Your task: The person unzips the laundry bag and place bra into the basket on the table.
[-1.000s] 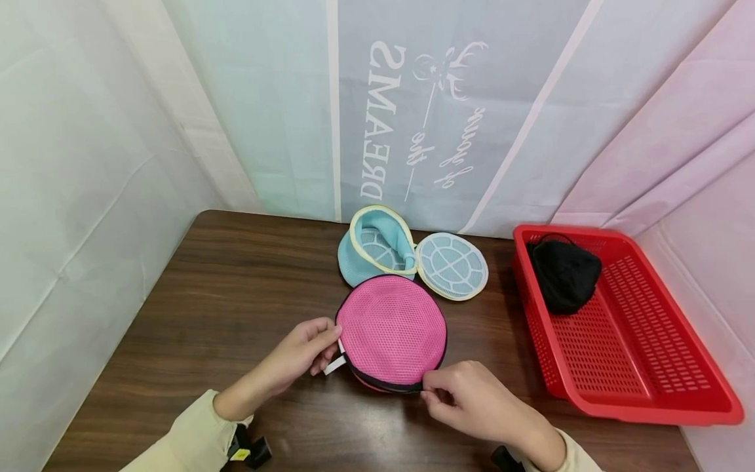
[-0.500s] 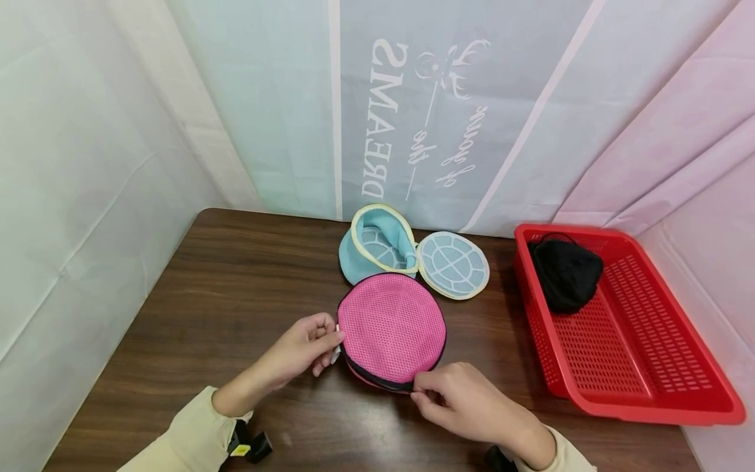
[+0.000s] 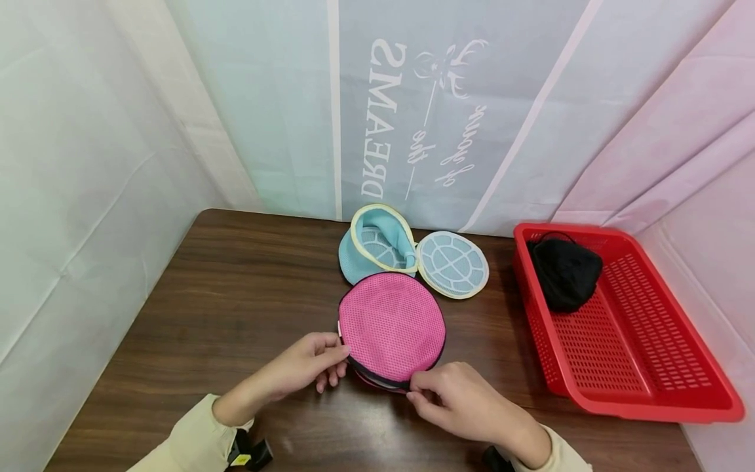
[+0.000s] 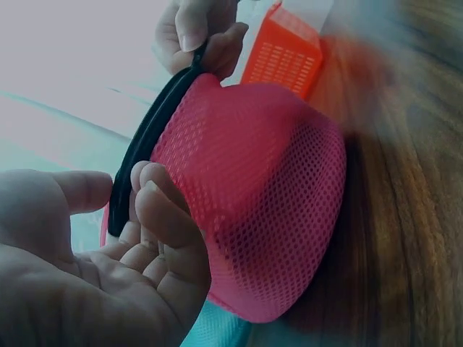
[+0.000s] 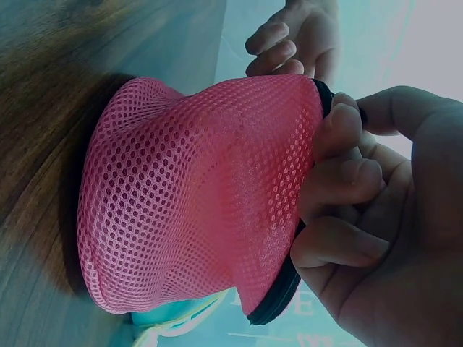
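A round pink mesh laundry bag (image 3: 392, 328) with a black zippered rim stands on the brown table in the head view. At the rim's front left, my left hand (image 3: 312, 360) pinches the edge between thumb and fingers. My right hand (image 3: 460, 400) pinches the zipper pull at the front right; in the left wrist view the black zipper pull (image 4: 199, 54) shows under the thumb. A narrow gap in the zipper shows between the hands. The right wrist view shows the bag's bulging mesh side (image 5: 166, 195).
Behind the pink bag sits a light-blue mesh bag (image 3: 354, 262), its round lid (image 3: 453, 264) folded out to the right. A red plastic basket (image 3: 542, 347) at the right holds a black cloth item (image 3: 565, 275). Fabric curtains (image 3: 283, 98) close off the table's back and sides.
My right hand has slid left along the rim with the zipper pull. My left hand has shifted along the edge toward me, off the white tag.
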`<state>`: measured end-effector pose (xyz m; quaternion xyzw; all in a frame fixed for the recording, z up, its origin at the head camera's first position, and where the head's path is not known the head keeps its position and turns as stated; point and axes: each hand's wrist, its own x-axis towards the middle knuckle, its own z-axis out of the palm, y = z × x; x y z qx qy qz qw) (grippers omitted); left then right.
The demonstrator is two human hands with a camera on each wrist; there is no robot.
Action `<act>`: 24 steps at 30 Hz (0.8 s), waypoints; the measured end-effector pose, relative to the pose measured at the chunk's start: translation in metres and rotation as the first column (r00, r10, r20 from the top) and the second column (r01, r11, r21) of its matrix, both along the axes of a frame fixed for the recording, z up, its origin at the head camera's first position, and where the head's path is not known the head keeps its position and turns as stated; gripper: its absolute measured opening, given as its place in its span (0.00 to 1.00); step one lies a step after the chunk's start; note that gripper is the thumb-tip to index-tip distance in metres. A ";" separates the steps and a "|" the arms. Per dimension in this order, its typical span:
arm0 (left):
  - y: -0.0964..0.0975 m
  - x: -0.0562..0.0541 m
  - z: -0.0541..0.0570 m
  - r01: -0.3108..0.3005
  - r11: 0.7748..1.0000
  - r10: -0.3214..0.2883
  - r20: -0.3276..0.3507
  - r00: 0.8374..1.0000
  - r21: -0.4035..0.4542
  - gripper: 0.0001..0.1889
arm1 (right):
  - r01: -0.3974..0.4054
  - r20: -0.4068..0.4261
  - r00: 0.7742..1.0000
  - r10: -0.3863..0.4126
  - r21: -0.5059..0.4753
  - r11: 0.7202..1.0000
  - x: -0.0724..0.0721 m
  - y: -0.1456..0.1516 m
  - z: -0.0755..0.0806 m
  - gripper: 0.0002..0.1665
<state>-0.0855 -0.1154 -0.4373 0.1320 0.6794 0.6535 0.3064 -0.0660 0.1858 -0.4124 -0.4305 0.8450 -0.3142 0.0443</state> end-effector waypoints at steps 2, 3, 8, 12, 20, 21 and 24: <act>0.002 0.002 0.000 0.007 1.000 -0.007 -0.005 1.000 -0.002 0.17 | -0.001 -0.007 1.000 0.001 0.001 1.000 0.000 -0.001 0.000 0.21; 0.003 0.003 -0.001 0.009 1.000 -0.009 -0.006 1.000 -0.003 0.17 | -0.003 -0.008 1.000 0.003 0.001 1.000 0.000 -0.002 0.000 0.21; 0.009 0.007 -0.003 0.023 1.000 -0.023 -0.007 1.000 -0.003 0.19 | -0.012 0.008 1.000 0.012 -0.004 1.000 0.000 -0.004 0.000 0.21; 0.012 0.010 -0.003 0.047 0.999 -0.047 0.000 0.999 -0.008 0.21 | -0.014 0.007 1.000 0.014 -0.003 1.000 -0.001 -0.007 0.001 0.20; 0.019 0.013 0.000 0.107 0.994 -0.107 0.016 0.994 0.011 0.24 | -0.039 0.005 0.999 0.039 -0.002 0.999 0.000 -0.014 0.001 0.16; 0.019 0.012 0.000 0.109 0.994 -0.109 0.013 0.994 0.013 0.24 | -0.041 0.004 0.999 0.041 0.001 0.999 0.000 -0.015 0.001 0.16; 0.021 0.012 0.000 0.111 0.994 -0.111 0.009 0.994 0.011 0.25 | -0.043 0.000 0.999 0.043 0.018 0.999 0.000 -0.019 0.001 0.16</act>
